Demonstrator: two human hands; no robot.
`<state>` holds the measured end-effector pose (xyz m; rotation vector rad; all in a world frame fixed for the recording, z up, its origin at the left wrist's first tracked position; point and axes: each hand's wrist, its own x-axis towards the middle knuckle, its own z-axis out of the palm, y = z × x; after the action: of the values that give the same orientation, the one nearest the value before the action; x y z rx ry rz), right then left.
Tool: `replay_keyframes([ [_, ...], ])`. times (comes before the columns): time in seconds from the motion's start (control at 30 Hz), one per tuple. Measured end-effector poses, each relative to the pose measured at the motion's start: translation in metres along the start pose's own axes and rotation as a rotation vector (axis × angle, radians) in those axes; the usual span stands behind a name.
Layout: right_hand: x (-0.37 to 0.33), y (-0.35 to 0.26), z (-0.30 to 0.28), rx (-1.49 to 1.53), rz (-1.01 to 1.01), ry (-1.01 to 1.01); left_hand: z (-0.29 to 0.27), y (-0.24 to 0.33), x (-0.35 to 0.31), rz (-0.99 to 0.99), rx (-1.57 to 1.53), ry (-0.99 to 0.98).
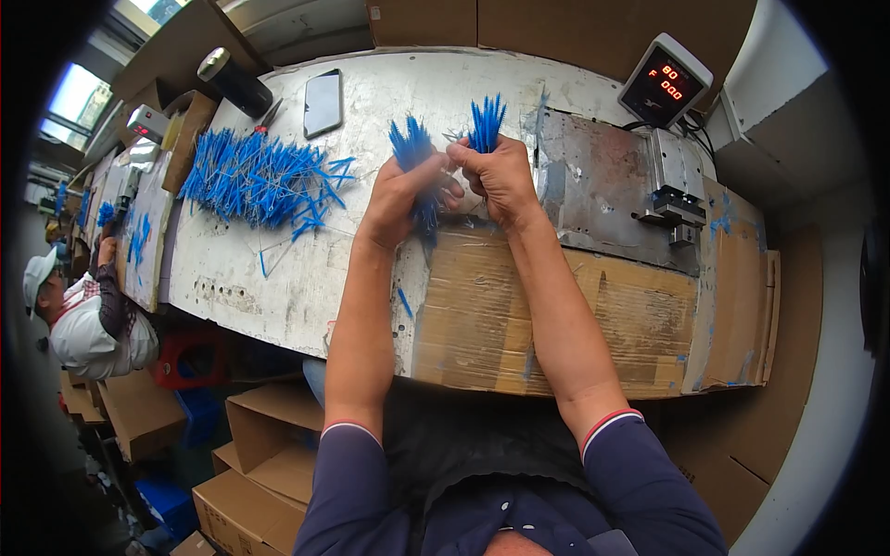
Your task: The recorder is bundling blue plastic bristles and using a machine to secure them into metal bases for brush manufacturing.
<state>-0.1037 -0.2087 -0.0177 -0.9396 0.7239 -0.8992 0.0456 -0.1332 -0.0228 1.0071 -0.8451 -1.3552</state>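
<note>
My left hand (397, 198) is wrapped round a bundle of thin blue bristle brushes (411, 142), whose tips fan out above the thumb and whose lower ends show below the palm, blurred. Close beside it, my right hand (506, 178) grips a smaller bunch of the same blue brushes (488, 122), tips upward. Both hands are raised over the middle of the white worktable (357, 250), fingers nearly meeting. Left of them lies a large loose pile of blue brushes (255, 181) with thin wire stems.
A phone (323, 103) and a dark cup (236, 85) lie toward the back. At right are a metal plate (593, 176) with a clamp-like fixture (675, 190) and a red-digit display (666, 82). Cardboard (473, 315) covers the front edge. Another person (93, 315) works at far left.
</note>
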Motion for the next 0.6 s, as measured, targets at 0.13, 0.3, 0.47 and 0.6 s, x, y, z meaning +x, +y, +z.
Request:
replay_keyframes([
  [0.13,0.005,-0.001,-0.006,-0.039,-0.056,0.113,-0.003,-0.001,0.002,0.085,-0.072,0.096],
  [0.3,0.014,-0.005,-0.025,0.159,-0.020,0.218,-0.040,-0.009,0.010,0.304,-0.450,0.145],
  [0.47,0.021,-0.004,-0.032,0.434,-0.109,0.396,-0.074,-0.015,0.009,0.445,-0.598,0.266],
  [0.6,0.027,0.004,-0.035,0.581,-0.156,0.398,-0.027,-0.013,0.009,0.311,-0.355,0.479],
])
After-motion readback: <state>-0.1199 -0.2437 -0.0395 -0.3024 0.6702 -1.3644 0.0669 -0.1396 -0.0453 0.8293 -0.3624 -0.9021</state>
